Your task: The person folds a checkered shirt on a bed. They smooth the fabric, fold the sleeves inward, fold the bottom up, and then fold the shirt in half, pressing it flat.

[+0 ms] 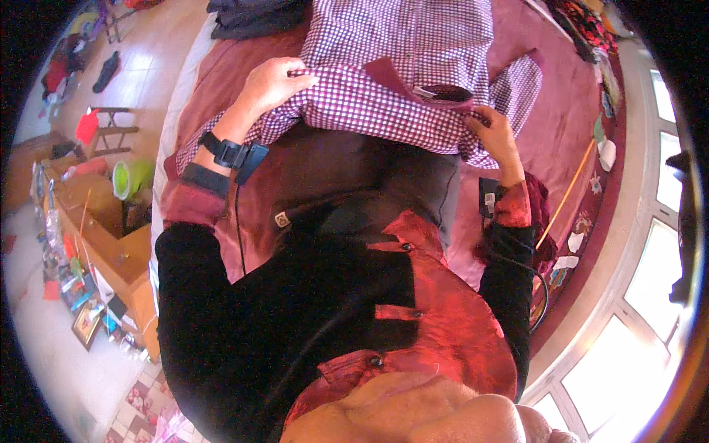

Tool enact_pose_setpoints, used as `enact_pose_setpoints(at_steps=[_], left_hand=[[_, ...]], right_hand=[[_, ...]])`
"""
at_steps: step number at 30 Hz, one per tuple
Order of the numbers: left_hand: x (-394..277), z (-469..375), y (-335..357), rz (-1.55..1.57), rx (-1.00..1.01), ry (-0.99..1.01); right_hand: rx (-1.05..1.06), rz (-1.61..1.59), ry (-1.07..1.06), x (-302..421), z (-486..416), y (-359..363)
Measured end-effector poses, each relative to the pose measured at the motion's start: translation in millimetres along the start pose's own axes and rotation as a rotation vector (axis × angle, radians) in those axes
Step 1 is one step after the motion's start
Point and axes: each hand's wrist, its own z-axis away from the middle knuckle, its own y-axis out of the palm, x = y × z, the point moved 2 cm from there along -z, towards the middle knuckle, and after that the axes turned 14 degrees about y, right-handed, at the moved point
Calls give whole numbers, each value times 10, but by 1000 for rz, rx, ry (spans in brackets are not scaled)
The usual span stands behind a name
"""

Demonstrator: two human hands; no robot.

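A checked shirt (pixel 382 111), maroon and white, is spread in front of me with its collar (pixel 388 77) towards me. My left hand (pixel 274 83) pinches the cloth at the shirt's left shoulder. On the other side of the collar, my right hand (pixel 494 135) grips the shoulder fabric between thumb and fingers. One sleeve (pixel 191 141) runs down under my left forearm. The other sleeve (pixel 518 86) lies bent out beyond my right hand. A pale label shows inside the neck opening.
Beneath the shirt lies a pink bed sheet (pixel 554 83). Folded dark clothes (pixel 255 19) rest at the far left. An orange stick (pixel 566 191) and maroon cloth (pixel 540 213) lie to the right, near windows (pixel 653 260). A wooden cabinet (pixel 133 255) with clutter stands left of the bed.
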Motion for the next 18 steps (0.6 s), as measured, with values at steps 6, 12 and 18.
enact_pose_setpoints(at_steps=[6, 12, 18], left_hand=[[-71, 41, -199, -108, -163, 166], [83, 2, -46, 392, 73, -93], [-479, -796, -1239, -8, -700, 265]], right_hand=[[-44, -130, 20, 77, 174, -163], [143, 45, 166, -181, 111, -139], [-811, 86, -448, 1039, -134, -1585]])
